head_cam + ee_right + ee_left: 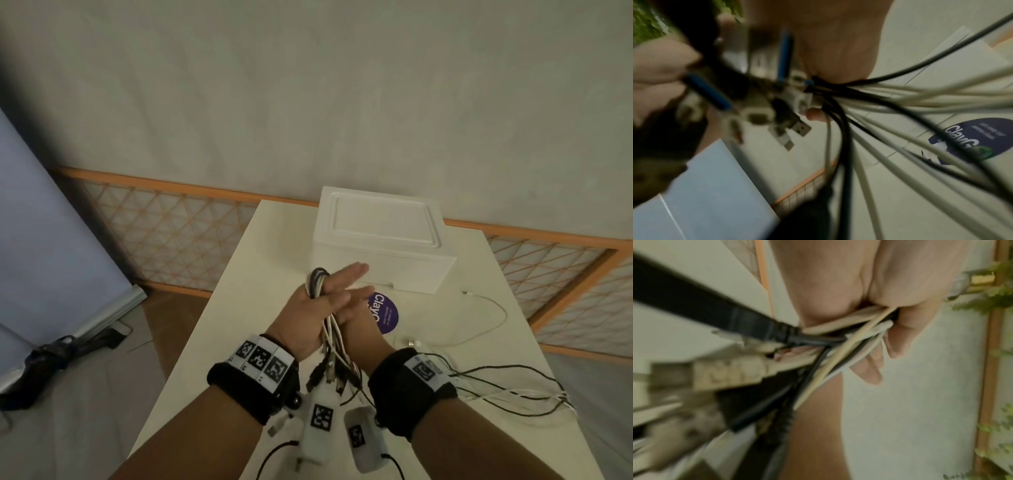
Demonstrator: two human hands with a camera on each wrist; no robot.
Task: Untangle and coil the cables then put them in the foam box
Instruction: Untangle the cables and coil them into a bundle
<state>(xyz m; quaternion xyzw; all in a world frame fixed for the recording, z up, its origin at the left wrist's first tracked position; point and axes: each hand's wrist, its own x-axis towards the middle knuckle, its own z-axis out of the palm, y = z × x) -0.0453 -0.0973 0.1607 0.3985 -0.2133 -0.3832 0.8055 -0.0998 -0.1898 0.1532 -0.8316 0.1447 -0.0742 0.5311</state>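
A white table [239,308] carries a closed foam box [380,240] at its far edge, with a purple sticker [388,313] just in front. Above the middle, the left hand [308,318] grips a bundle of black and white cables [320,284]. The right hand [356,318] presses against them; whether it clasps them I cannot tell. Loose ends trail toward the right edge.

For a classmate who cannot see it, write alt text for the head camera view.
Two hands hold a bundle of black and white cables above a white table: the left hand grips it, the right hand alongside. A closed white foam box sits behind.
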